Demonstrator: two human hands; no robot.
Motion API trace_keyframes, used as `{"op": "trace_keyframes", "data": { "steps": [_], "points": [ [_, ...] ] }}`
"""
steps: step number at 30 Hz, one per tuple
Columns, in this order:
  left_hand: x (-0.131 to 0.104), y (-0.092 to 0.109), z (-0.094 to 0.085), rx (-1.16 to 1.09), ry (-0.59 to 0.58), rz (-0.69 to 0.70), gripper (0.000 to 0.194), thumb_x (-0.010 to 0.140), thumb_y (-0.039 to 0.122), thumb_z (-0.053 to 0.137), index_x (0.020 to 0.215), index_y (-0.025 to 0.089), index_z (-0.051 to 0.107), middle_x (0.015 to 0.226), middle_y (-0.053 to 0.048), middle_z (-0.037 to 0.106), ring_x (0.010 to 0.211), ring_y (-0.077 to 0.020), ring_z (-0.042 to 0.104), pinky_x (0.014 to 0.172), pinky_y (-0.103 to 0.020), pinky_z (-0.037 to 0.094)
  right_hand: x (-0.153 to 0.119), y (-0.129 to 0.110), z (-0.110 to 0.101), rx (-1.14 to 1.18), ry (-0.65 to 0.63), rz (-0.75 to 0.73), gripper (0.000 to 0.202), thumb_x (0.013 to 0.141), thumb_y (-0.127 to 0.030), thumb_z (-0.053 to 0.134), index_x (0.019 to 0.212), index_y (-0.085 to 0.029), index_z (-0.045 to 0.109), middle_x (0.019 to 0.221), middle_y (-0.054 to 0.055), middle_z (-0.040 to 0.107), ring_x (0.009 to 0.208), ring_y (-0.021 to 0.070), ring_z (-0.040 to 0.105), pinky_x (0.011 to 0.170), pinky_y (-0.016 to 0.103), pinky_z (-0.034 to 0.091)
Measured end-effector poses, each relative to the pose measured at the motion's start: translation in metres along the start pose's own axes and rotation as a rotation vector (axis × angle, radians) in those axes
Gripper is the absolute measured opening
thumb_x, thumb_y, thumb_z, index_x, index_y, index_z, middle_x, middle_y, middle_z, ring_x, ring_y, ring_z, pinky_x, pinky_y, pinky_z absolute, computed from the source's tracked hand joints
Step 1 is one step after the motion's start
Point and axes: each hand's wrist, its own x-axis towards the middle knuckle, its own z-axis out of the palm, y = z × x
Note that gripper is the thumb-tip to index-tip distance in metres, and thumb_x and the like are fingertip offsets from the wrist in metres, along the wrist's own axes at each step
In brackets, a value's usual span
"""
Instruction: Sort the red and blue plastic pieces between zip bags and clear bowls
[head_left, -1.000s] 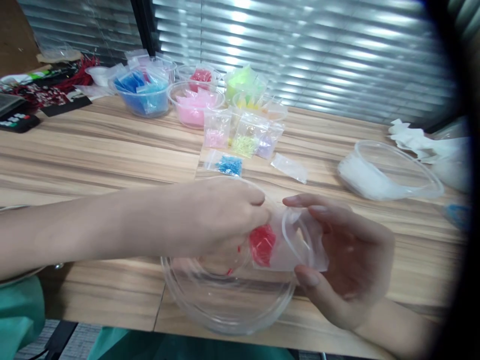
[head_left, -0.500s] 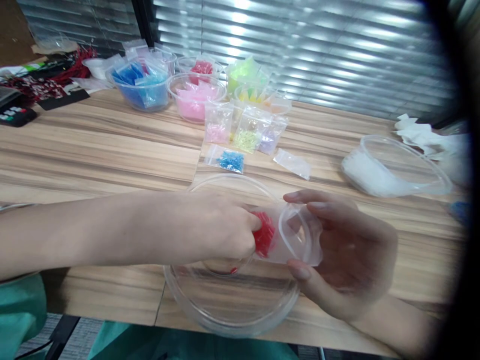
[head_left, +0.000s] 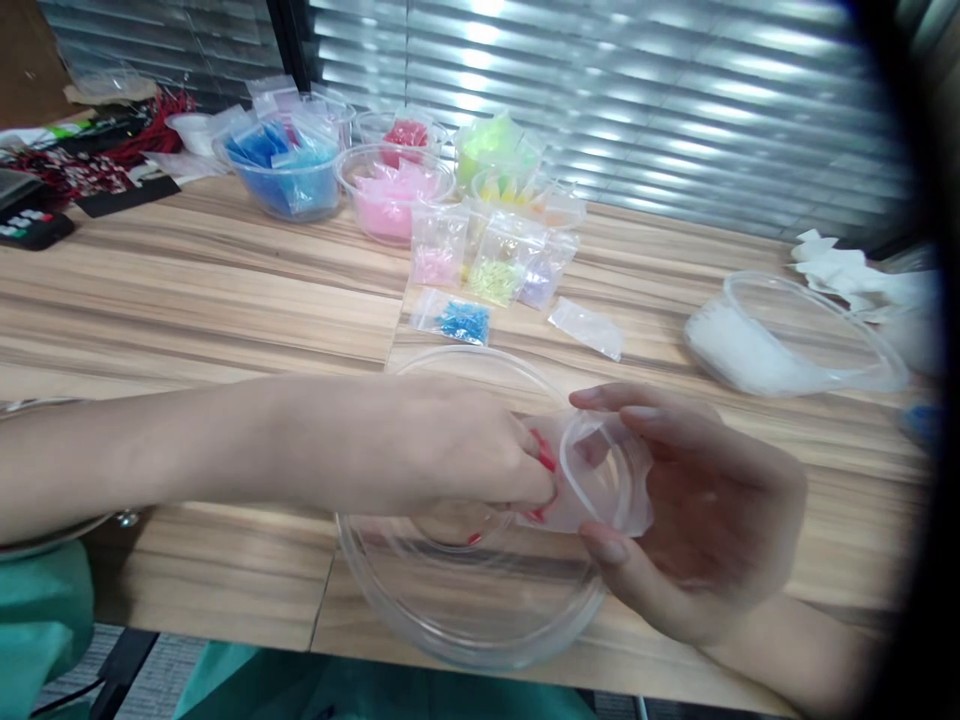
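Observation:
A small clear zip bag with red bits in its left end lies between my hands, above a large round clear plastic bowl. My left hand reaches in from the left with curled fingers closed on that end, covering most of the red. The fingertips and thumb of my right hand grip the zip rim from both sides, so the bag's mouth gapes in a round shape toward the palm. In the bowl lies one small red piece.
Behind the bowl lie a bag of blue beads, an empty-looking bag and bags of pink, yellow-green and purple beads. Farther back stand tubs with blue and pink packets. A tub of white bags tips at right.
My left hand has moved slightly right over the bag's end, and less of the red shows. My right hand keeps its grip on the bag's mouth, shifted slightly right.

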Motion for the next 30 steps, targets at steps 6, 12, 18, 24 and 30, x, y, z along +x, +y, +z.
{"op": "trace_keyframes", "data": {
  "steps": [6, 12, 18, 24, 30],
  "points": [
    [0.009, -0.001, -0.012, -0.389, -0.054, 0.058, 0.017, 0.087, 0.008, 0.054, 0.087, 0.018, 0.067, 0.091, 0.002, 0.072, 0.079, -0.0075, 0.065, 0.068, -0.011, 0.047, -0.002, 0.002, -0.001, 0.012, -0.004, 0.006, 0.064, 0.069, -0.019, 0.073, 0.129, -0.028, 0.052, 0.116, 0.01, 0.06, 0.102, 0.0293, 0.059, 0.079, 0.048, 0.056],
    [0.008, -0.01, -0.012, -0.592, 0.071, 0.057, 0.016, 0.086, 0.011, 0.057, 0.089, 0.019, 0.071, 0.09, 0.001, 0.074, 0.079, -0.0083, 0.068, 0.07, -0.012, 0.051, -0.004, 0.004, -0.001, 0.028, -0.005, -0.006, 0.062, 0.073, -0.02, 0.071, 0.13, -0.028, 0.05, 0.12, 0.009, 0.058, 0.107, 0.0287, 0.057, 0.079, 0.046, 0.055],
    [0.011, -0.011, -0.012, -0.599, 0.081, 0.038, 0.013, 0.084, 0.01, 0.06, 0.086, 0.018, 0.071, 0.083, 0.001, 0.073, 0.074, -0.0081, 0.068, 0.065, -0.011, 0.052, -0.004, 0.006, -0.001, 0.073, -0.036, -0.039, 0.068, 0.07, -0.012, 0.071, 0.133, -0.024, 0.048, 0.123, 0.007, 0.056, 0.111, 0.0266, 0.055, 0.084, 0.043, 0.054],
    [0.009, -0.012, -0.011, -0.617, 0.092, 0.018, 0.01, 0.083, 0.014, 0.062, 0.085, 0.018, 0.071, 0.083, 0.001, 0.073, 0.074, -0.0095, 0.069, 0.066, -0.013, 0.053, -0.003, 0.005, 0.0, 0.059, -0.031, -0.04, 0.067, 0.071, -0.014, 0.071, 0.133, -0.027, 0.049, 0.123, 0.006, 0.057, 0.111, 0.027, 0.054, 0.074, 0.04, 0.056],
    [0.009, -0.011, -0.011, -0.624, 0.07, 0.017, 0.009, 0.086, 0.016, 0.06, 0.089, 0.018, 0.068, 0.088, 0.001, 0.072, 0.077, -0.008, 0.067, 0.069, -0.013, 0.053, -0.002, 0.005, 0.0, 0.071, -0.04, -0.03, 0.069, 0.071, -0.012, 0.071, 0.134, -0.028, 0.048, 0.124, 0.005, 0.056, 0.113, 0.0258, 0.053, 0.081, 0.039, 0.056]
  ]
}}
